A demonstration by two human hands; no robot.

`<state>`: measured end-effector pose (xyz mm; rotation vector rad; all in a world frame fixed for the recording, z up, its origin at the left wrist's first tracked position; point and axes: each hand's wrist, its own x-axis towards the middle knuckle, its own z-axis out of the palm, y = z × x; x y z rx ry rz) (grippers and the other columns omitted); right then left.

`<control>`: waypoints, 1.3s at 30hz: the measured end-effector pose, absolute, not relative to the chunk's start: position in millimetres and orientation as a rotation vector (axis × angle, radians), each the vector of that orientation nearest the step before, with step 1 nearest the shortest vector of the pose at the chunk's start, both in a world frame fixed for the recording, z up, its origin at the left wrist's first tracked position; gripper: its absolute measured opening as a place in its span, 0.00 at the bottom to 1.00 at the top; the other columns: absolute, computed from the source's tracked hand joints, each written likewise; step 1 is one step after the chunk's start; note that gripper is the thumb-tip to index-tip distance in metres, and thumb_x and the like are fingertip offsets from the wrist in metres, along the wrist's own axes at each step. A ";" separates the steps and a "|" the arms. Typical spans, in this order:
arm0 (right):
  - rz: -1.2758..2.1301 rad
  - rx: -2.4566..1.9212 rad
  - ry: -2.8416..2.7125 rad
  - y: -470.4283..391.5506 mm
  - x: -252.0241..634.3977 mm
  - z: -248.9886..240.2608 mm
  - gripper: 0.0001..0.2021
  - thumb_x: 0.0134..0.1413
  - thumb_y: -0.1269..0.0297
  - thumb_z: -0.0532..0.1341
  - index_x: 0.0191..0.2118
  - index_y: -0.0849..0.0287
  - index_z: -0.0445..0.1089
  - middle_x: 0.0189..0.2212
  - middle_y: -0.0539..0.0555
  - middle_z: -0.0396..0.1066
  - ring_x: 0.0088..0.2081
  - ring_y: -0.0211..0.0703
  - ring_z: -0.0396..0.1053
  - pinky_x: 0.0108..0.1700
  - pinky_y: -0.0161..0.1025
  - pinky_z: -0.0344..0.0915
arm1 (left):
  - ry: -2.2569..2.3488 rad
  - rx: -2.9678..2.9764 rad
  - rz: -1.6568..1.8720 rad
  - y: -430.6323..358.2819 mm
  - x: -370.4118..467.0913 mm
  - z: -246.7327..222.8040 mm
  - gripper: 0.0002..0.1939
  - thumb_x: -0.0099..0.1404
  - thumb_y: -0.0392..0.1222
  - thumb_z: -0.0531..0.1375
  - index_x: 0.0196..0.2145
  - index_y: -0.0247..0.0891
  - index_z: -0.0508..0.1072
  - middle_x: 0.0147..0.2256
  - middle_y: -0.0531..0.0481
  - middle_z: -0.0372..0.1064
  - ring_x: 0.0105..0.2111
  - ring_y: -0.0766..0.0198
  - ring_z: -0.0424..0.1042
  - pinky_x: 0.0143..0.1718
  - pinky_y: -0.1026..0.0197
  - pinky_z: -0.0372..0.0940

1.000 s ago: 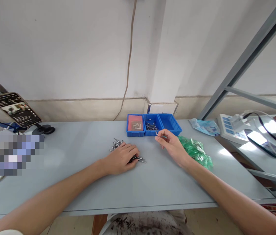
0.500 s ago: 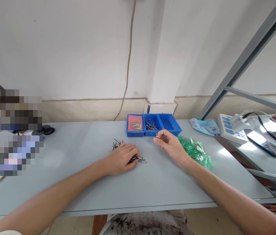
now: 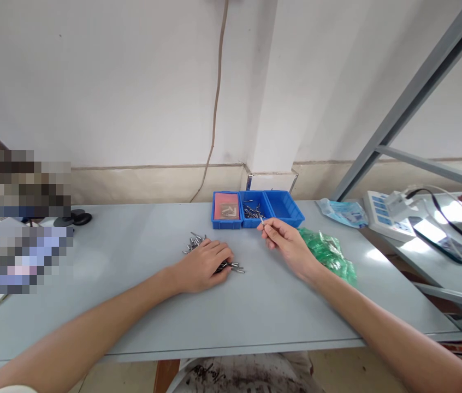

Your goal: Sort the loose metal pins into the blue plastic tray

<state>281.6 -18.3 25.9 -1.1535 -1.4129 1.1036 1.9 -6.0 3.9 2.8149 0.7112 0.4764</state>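
Note:
My left hand [image 3: 204, 266] rests on the table, fingers curled over a bunch of small metal pins [image 3: 237, 267] that poke out between thumb and fingertips. More of these pins [image 3: 194, 241] lie loose just beyond its knuckles. Raised in front of the blue bins, my right hand [image 3: 282, 240] pinches a single small metal pin [image 3: 261, 221] between thumb and fingers, tip pointing up. Behind it, the middle blue bin [image 3: 252, 222] holds a heap of similar pins. The left blue bin [image 3: 226, 224] contains a pink card and a clear bag of small parts.
The right-hand blue bin [image 3: 284, 204] adjoins the middle one. A crumpled green plastic bag [image 3: 329, 254] lies beside my right forearm. Farther right are a blue-and-white packet [image 3: 342, 212], a power strip [image 3: 386, 215] and a metal frame [image 3: 403, 93]. Black round objects [image 3: 79, 217] sit at left.
My right hand has turned slightly, and the pin in its fingers now shows more plainly, pointing up. My left hand has stayed in place on the pins.

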 end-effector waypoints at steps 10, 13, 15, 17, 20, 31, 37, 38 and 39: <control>1.070 -1.144 -1.361 -16.5 283.8 21.1 0.14 0.65 0.49 0.66 0.45 0.55 0.74 0.39 0.51 0.72 0.29 0.36 0.61 0.34 0.39 0.61 | 0.713 2.816 0.473 -6.5 1.7 3.3 0.01 0.77 0.39 0.55 0.45 0.41 0.65 0.42 0.49 0.71 0.40 0.57 0.69 0.45 0.54 0.57; 1.028 -1.167 -1.377 -16.9 284.0 22.2 0.14 0.64 0.49 0.67 0.45 0.54 0.74 0.38 0.51 0.72 0.30 0.38 0.61 0.34 0.39 0.62 | 0.714 2.816 0.473 -6.9 2.1 3.8 0.01 0.77 0.39 0.55 0.44 0.41 0.65 0.42 0.49 0.71 0.40 0.57 0.69 0.45 0.54 0.57; 0.968 -1.196 -1.416 -17.1 284.1 22.4 0.14 0.64 0.49 0.67 0.44 0.54 0.74 0.36 0.50 0.71 0.30 0.38 0.61 0.34 0.39 0.62 | 0.714 2.815 0.477 -6.9 2.4 4.0 0.01 0.77 0.39 0.55 0.44 0.41 0.65 0.42 0.50 0.71 0.40 0.58 0.69 0.45 0.54 0.57; 0.885 -1.214 -1.479 -17.5 283.9 21.7 0.13 0.65 0.50 0.66 0.44 0.54 0.74 0.35 0.50 0.71 0.31 0.40 0.63 0.34 0.40 0.62 | 0.715 2.817 0.478 -6.8 2.6 4.2 0.01 0.76 0.39 0.55 0.44 0.40 0.65 0.42 0.50 0.71 0.41 0.58 0.69 0.45 0.54 0.57; 0.733 -1.221 -1.578 -18.8 282.8 19.7 0.09 0.67 0.53 0.65 0.43 0.53 0.73 0.35 0.51 0.72 0.34 0.43 0.67 0.37 0.42 0.64 | 0.713 2.815 0.475 -6.6 2.6 4.5 0.01 0.76 0.39 0.56 0.44 0.40 0.65 0.42 0.49 0.71 0.41 0.57 0.69 0.45 0.54 0.57; 0.514 -1.241 -1.678 -22.2 280.7 18.9 0.04 0.67 0.58 0.65 0.42 0.51 0.73 0.38 0.53 0.72 0.37 0.47 0.70 0.39 0.44 0.66 | 0.721 2.803 0.479 -6.7 2.2 4.4 0.01 0.76 0.39 0.56 0.44 0.41 0.65 0.42 0.50 0.71 0.42 0.57 0.69 0.46 0.54 0.57; 0.560 -1.188 -1.771 -24.7 281.1 21.5 0.07 0.73 0.57 0.60 0.45 0.51 0.74 0.41 0.53 0.75 0.41 0.48 0.71 0.42 0.43 0.65 | 0.720 2.810 0.475 -6.9 2.5 6.0 0.01 0.76 0.39 0.56 0.44 0.41 0.66 0.42 0.49 0.71 0.42 0.57 0.70 0.46 0.54 0.57; 0.565 -1.184 -1.787 -25.1 281.5 21.6 0.08 0.74 0.57 0.59 0.46 0.51 0.75 0.42 0.54 0.75 0.42 0.48 0.71 0.42 0.43 0.65 | 0.719 2.812 0.472 -6.9 2.6 6.2 0.01 0.76 0.39 0.56 0.44 0.41 0.66 0.42 0.49 0.71 0.42 0.57 0.70 0.46 0.54 0.57; 0.575 -1.183 -1.792 -25.2 281.9 21.5 0.09 0.74 0.56 0.58 0.46 0.51 0.75 0.42 0.54 0.75 0.41 0.47 0.71 0.42 0.43 0.65 | 0.719 2.813 0.470 -6.9 2.7 6.2 0.01 0.76 0.39 0.56 0.44 0.41 0.65 0.42 0.49 0.71 0.42 0.57 0.70 0.46 0.54 0.57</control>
